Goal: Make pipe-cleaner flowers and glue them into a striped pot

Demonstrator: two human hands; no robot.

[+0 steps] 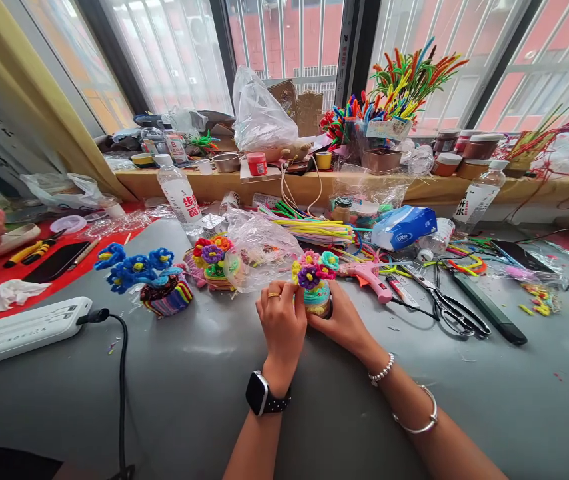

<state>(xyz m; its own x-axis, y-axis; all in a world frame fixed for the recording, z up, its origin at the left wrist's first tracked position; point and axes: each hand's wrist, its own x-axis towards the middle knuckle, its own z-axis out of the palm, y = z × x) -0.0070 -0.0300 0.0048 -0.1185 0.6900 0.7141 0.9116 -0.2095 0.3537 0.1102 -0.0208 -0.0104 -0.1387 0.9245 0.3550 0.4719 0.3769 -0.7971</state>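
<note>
On the grey table (204, 400), left hand (282, 327) and right hand (343, 323) clasp a pipe-cleaner flower pot (315, 277).
Both grip its base, which seems to rest on the tabletop; clutter crowds the windowsill (204, 187) edge, and bare surface lies nearest.

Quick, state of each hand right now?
Left hand: closed on the small flower pot.
Right hand: closed on the same pot.

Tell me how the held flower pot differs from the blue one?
The held pipe-cleaner flower pot has pink, purple and yellow blooms; the blue-flowered pipe-cleaner pot has only blue. The held pot sits between left hand and right hand; the blue-flowered pot stands untouched. Both are fuzzy craft flowers.
</note>
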